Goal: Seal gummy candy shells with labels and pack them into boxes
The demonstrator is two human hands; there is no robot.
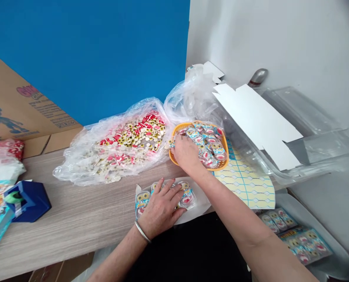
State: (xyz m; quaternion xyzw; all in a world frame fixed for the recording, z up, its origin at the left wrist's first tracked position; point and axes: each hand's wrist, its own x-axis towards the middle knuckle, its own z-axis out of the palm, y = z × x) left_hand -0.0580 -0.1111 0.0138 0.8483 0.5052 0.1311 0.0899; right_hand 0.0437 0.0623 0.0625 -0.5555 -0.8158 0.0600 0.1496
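From the head camera, the right hand [186, 153] curls over the round packets [211, 147] heaped in an orange tray [225, 147], its grip hard to tell. The left hand [159, 207] lies open and flat on a row of packets [142, 203] running left to right on white paper [202, 199], near the counter's front edge [45, 265]. Wood counter stretches left toward a blue box [30, 203].
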